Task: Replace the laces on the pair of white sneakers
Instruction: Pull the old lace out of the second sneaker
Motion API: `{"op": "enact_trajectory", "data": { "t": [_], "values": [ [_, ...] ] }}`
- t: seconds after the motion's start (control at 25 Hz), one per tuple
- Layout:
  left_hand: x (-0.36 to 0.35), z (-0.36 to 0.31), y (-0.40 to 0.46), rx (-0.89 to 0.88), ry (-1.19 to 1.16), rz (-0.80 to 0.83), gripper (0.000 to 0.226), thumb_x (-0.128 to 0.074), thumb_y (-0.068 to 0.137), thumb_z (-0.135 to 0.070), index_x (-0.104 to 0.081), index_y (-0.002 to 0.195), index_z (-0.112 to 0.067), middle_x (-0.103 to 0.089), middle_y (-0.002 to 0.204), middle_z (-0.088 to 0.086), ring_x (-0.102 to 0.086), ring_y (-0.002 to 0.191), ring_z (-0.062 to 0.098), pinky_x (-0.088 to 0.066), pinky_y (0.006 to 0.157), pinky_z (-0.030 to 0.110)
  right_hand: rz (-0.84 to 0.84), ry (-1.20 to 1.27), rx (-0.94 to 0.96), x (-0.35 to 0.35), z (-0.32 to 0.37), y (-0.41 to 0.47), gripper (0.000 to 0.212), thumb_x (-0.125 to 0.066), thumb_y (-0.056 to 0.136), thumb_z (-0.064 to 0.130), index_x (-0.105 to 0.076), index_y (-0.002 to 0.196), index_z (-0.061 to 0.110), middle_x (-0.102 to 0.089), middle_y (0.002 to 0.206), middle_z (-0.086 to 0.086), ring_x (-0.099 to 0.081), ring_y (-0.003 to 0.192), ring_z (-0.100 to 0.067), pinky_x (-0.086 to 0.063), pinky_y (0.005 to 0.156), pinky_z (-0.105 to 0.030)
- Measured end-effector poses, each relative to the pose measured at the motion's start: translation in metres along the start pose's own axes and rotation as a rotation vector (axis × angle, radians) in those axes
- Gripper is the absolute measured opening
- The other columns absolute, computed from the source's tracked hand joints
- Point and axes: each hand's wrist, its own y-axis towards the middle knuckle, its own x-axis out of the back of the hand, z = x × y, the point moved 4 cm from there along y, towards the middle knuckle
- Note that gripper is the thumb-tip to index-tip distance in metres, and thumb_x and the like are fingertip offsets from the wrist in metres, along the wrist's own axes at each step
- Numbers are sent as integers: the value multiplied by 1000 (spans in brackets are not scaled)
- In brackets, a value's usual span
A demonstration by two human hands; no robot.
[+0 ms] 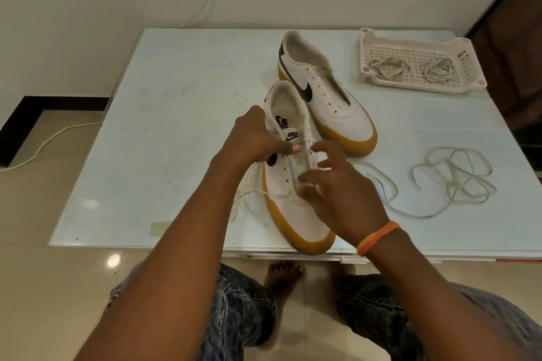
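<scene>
Two white sneakers with tan soles lie on the white table (176, 97). The near sneaker (296, 214) points its toe at me. My left hand (255, 138) grips its left side by the tongue, thumb on the eyelet row. My right hand (337, 193) pinches a white lace (249, 193) at the lower eyelets; the lace trails off to the shoe's left. The far sneaker (331, 102) has bare eyelets and no lace. A loose lace (451, 176) lies tangled on the table to the right.
A white plastic basket (419, 38) at the back right holds two coiled laces. A strip of tape (159, 228) sticks near the table's front edge. A cable runs along the floor at left. My knees and bare feet show below the table edge.
</scene>
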Motion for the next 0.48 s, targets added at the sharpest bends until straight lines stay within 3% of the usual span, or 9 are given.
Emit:
{"op": "enact_trajectory", "data": {
  "t": [0.08, 0.16, 0.2, 0.32, 0.4, 0.48],
  "values": [
    [0, 0, 1, 7, 28, 1, 77, -87, 66, -42, -42, 124, -19, -56, 104, -1, -64, 93, 21, -56, 79, 32, 36, -59, -34, -8, 2, 3, 13, -73, 85, 28, -75, 94, 19, -43, 140, 2, -64, 95, -22, -49, 71, -23],
    [0, 1, 2, 11, 21, 10, 83, -88, 65, -40, -41, 130, -15, -57, 110, 2, -63, 98, 23, -57, 85, 37, -30, 129, -142, -9, -4, 2, 5, -74, 85, 22, -75, 88, 18, -51, 127, 3, -63, 92, -18, -47, 75, -21],
    [0, 1, 2, 12, 7, 18, 84, -89, 64, -39, -41, 130, -14, -59, 112, 3, -63, 99, 24, -57, 87, 40, -71, 337, -272, -7, -14, -1, 2, -72, 85, 17, -74, 84, 18, -56, 119, 3, -62, 96, -16, -49, 80, -23],
    [1, 1, 1, 25, -39, 35, 86, -90, 62, -34, -41, 130, -13, -61, 115, 7, -64, 101, 26, -57, 88, 44, -98, 1161, -643, -2, -37, -11, 19, -61, 89, 0, -71, 81, 14, -69, 106, -11, -64, 106, -29, -53, 93, -40],
    [2, 1, 0, 22, -38, 37, 84, -91, 62, -35, -42, 128, -14, -61, 114, 7, -64, 100, 26, -57, 88, 44, -88, 1126, -619, 3, -40, -12, 18, -61, 89, -2, -70, 83, 12, -69, 101, -8, -65, 104, -28, -55, 88, -32],
    [1, 1, 1, 7, -32, 37, 78, -90, 63, -35, -43, 121, -17, -61, 113, 6, -64, 99, 25, -57, 87, 43, -181, 696, -432, 14, -29, -8, 9, -70, 85, 9, -70, 91, 15, -61, 107, 2, -60, 99, -13, -49, 77, -11]
  ]
}}
